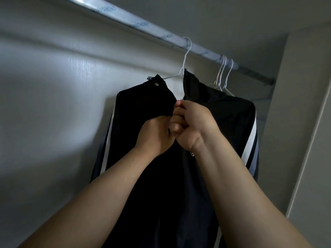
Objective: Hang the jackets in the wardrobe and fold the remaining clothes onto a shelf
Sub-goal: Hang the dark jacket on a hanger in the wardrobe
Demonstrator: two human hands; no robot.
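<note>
- Already up: the jacket (143,108) hangs inside the wardrobe against the pale back panel (53,90), with its dark front towards the camera.
- Left sleeve (107,140) drops straight, with a white stripe down it. The cloth looks thin and limp. Likely light, with a slick shell that slides easily on wire.
- Left grip (154,135): fingers curled in, pinching the jacket's left front edge at chest height and pulling it taut downward.
- Zip (179,100): teeth show just above the knuckles, and the collar stands open above them. Judged step: closing the front.
- Right grip (189,126): fingers closed tight at the zip line, touching the other hand. It probably pinches the slider, but the knuckles hide the exact hold.
- Hanger (184,65): white wire, hooked over the rail (161,32). It looks thin and springy, and a sideways tug would likely tip it and shed a shoulder.
- Best hold, as judged: both front edges close to the zip, pulling straight down, never sideways.
- Spare hangers (223,74): bare, bunched further right on the rail, just beside the jacket's right shoulder.
</note>
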